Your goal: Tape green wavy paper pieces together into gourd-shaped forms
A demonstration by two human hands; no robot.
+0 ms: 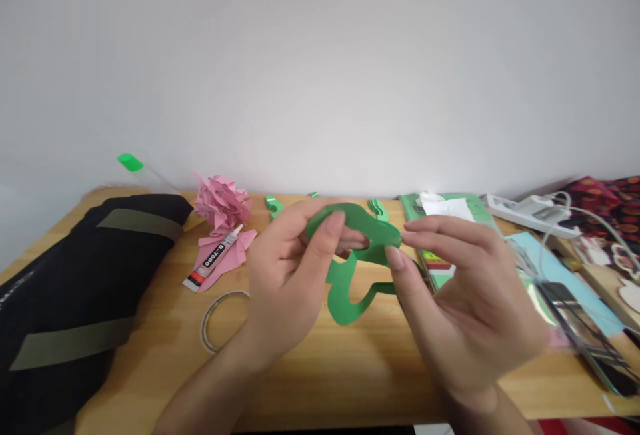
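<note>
A curved green paper cutout (345, 295) is held up above the wooden table, with a loop at the top and a strip hanging below. My left hand (295, 275) pinches its upper left part between thumb and fingers. At the right end, my right hand (465, 301) has thumb and fingertips closed on the paper edge. Behind my left hand lies a B-7000 glue tube (214, 258) on folded pink paper (245, 241). A roll of tape (206, 328) rests flat beside my left wrist.
A crumpled pink paper bunch (223, 201) sits toward the wall. Small green paper pieces (379, 209) lie at the back. A black bag (75, 288) covers the left side. Rightward are a green notebook (410, 205), a power strip (530, 216), cables and a phone (590, 335).
</note>
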